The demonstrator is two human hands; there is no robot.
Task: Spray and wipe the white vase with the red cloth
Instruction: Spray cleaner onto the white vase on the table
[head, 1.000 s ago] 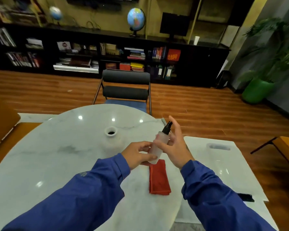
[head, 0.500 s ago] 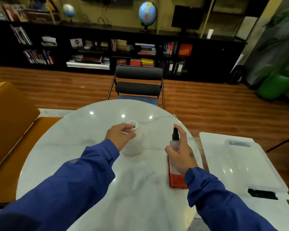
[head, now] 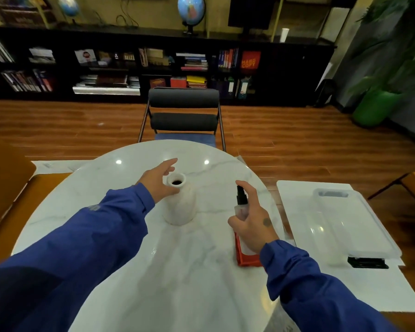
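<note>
across the middle of the view spreads a round white marble table (head: 189,271), with a black-backed chair (head: 183,121) with a blue seat drawn up at its far edge. to the right, on a lower white surface, lies a clear plastic tray (head: 350,226), and a small black object (head: 367,262) sits just by its near corner.

the white vase (head: 180,204) stands upright near the table's centre, its dark mouth facing up. the left hand (head: 157,179), in a blue sleeve, reaches in from the left beside the vase's neck, fingers stretched out straight past the rim and holding nothing; whether the thumb touches the vase's shoulder cannot be told.

the right hand (head: 252,224) is wrapped round a translucent spray bottle (head: 241,198), held upright to the right of the vase and apart from it, the index finger arched over the black pump head.

the red cloth (head: 246,259) lies flat on the table near its right edge, under the right hand and wrist and mostly hidden by them.
</note>
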